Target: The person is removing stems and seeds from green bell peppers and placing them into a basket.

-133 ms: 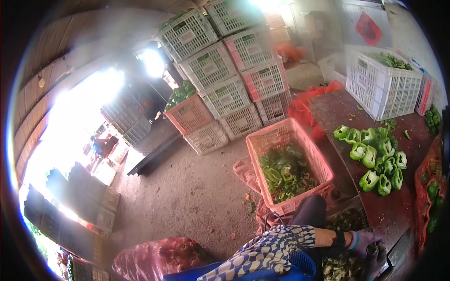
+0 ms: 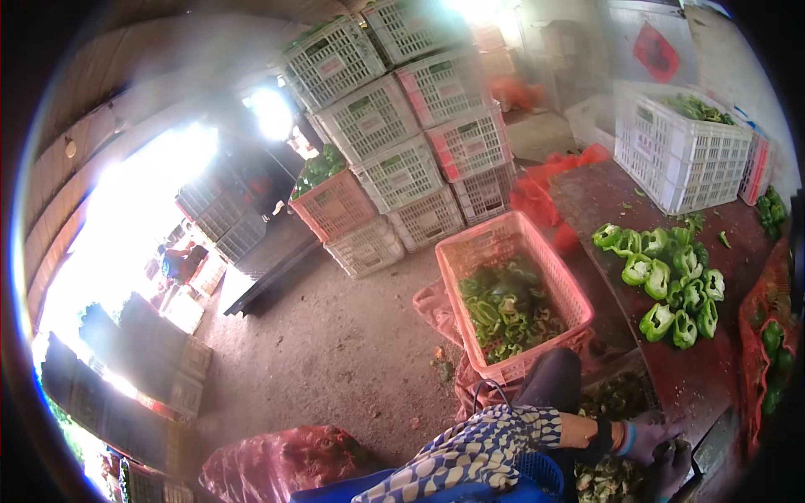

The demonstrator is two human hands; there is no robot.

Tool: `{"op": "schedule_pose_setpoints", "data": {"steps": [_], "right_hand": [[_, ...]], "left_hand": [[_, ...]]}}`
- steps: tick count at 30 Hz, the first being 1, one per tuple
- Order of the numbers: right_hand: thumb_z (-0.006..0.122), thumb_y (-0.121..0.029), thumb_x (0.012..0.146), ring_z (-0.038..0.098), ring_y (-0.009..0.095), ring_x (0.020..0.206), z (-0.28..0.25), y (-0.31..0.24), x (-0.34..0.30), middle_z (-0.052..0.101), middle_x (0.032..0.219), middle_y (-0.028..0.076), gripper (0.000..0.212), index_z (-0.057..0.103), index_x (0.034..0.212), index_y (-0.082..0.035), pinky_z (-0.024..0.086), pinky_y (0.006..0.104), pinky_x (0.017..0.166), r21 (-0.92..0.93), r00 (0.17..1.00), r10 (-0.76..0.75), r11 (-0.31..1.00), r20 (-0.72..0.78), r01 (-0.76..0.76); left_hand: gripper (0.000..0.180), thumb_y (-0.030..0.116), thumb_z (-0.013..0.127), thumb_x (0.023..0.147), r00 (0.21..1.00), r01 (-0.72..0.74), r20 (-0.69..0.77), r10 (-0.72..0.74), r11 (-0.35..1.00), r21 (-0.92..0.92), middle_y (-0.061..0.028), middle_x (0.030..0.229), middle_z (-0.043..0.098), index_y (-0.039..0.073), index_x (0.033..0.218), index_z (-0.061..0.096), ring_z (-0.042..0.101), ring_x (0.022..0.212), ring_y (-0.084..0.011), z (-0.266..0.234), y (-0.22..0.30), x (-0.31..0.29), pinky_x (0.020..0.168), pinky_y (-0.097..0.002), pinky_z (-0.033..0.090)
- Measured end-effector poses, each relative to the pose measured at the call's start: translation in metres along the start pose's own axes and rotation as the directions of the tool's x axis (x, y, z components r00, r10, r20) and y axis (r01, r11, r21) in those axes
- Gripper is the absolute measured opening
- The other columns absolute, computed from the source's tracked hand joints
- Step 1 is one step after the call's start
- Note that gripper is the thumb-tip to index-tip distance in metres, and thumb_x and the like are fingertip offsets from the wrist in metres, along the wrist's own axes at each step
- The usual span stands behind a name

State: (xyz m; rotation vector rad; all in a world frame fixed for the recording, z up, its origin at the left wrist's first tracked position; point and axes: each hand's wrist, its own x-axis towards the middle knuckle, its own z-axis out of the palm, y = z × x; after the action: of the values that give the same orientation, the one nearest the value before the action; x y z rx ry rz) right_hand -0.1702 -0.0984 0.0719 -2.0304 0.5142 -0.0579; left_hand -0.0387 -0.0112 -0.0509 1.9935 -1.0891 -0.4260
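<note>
The gloved left hand (image 2: pixel 641 439) and right hand (image 2: pixel 672 471) look half-curled beside the near end of the red table (image 2: pixel 681 377); any hold, I can't tell. Along its left edge, halved bell peppers (image 2: pixel 693 295): probably light, crisp, slick inside, best held by outer walls.

A brown, unevenly worn floor (image 2: pixel 310 360) spreads across the centre and lower left of the frame. A ribbed, curving ceiling (image 2: pixel 126 63) covers the upper left. Below it, daylight blazes white through a wide opening (image 2: pixel 138 197), with a smaller bright gap (image 2: pixel 270 113) nearer the top centre. A pale wall (image 2: pixel 738 50) stands upper right, and a dark red surface (image 2: pixel 587 186) fills the right.
</note>
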Motion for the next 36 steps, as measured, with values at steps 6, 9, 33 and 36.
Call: {"op": "schedule_pose_setpoints", "data": {"steps": [6, 9, 33, 36], "right_hand": [[0.054, -0.03, 0.094, 0.066, 0.03, 0.093, 0.01, -0.015, 0.01, 0.07, 0.101, 0.015, 0.035, 0.063, 0.118, -0.006, 0.05, 0.0408, 0.083, -0.171, 0.997, -0.05, 0.984, -0.065, 0.038], [0.055, -0.028, 0.094, 0.064, 0.026, 0.093, 0.016, -0.004, 0.013, 0.067, 0.105, 0.013, 0.035, 0.061, 0.121, -0.005, 0.05, 0.0379, 0.083, -0.092, 0.997, -0.051, 0.995, -0.053, 0.046], [0.06, -0.033, 0.098, 0.065, 0.016, 0.09, 0.008, 0.069, 0.069, 0.065, 0.102, 0.007, 0.039, 0.06, 0.121, -0.001, 0.056, 0.0332, 0.082, 0.917, 0.991, -0.053, 0.378, -0.12, 0.131], [0.058, -0.031, 0.099, 0.066, 0.019, 0.092, 0.007, 0.063, 0.058, 0.065, 0.104, 0.009, 0.038, 0.058, 0.121, 0.0, 0.058, 0.0386, 0.083, 0.919, 0.981, -0.037, 0.346, -0.189, 0.191]], "left_hand": [[0.07, 0.02, 0.069, 0.066, 0.937, -0.116, -0.339, 0.085, 0.991, -0.072, -0.0245, 0.113, 0.061, 0.003, 0.13, 0.049, 0.058, 0.109, -0.0412, 0.021, -0.025, 0.024, 0.093, -0.0447, 0.047], [0.065, 0.017, 0.069, 0.068, 0.96, -0.033, -0.279, -0.036, 0.97, -0.24, -0.0229, 0.116, 0.061, 0.003, 0.129, 0.05, 0.059, 0.11, -0.039, 0.004, -0.008, 0.013, 0.093, -0.0441, 0.048], [0.056, 0.019, 0.063, 0.09, 0.991, 0.123, 0.13, -0.036, -0.156, -0.98, -0.0223, 0.113, 0.062, 0.0, 0.138, 0.044, 0.064, 0.101, -0.0336, -0.077, 0.002, 0.008, 0.076, -0.0374, 0.056], [0.065, 0.031, 0.067, 0.092, 0.93, 0.335, 0.366, -0.01, 0.43, -0.838, -0.0159, 0.12, 0.061, 0.004, 0.144, 0.041, 0.063, 0.108, -0.0275, -0.09, -0.017, -0.005, 0.082, -0.0374, 0.056]]}}
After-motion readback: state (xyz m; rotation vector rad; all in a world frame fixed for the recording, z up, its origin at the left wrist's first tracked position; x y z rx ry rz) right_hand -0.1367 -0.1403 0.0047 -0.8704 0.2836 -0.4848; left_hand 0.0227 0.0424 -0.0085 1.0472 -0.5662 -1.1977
